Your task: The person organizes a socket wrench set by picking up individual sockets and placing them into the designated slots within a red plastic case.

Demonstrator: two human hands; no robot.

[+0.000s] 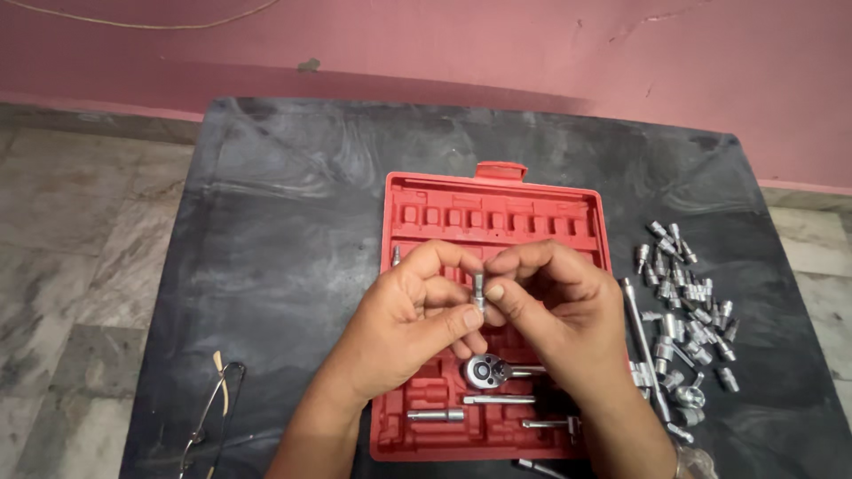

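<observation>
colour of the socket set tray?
Red, a moulded plastic tray; clearest in the head view, its only view.

The person is showing two bare hands and two bare forearms, and no cloth is covering them anywhere in view. The left hand (413,324) and the right hand (559,310) are wearing no gloves, with plain fingers creased at the knuckles. The left thumbnail (473,318) and the right thumbnail (494,292) are showing short, trimmed and unpainted, with pale tips. The left forearm (311,435) and the right forearm (621,435) are running uncovered to the bottom edge of the view. A small rounded silvery metal piece (695,461) is glinting just beside the right wrist; whether it is being worn cannot be told.
</observation>
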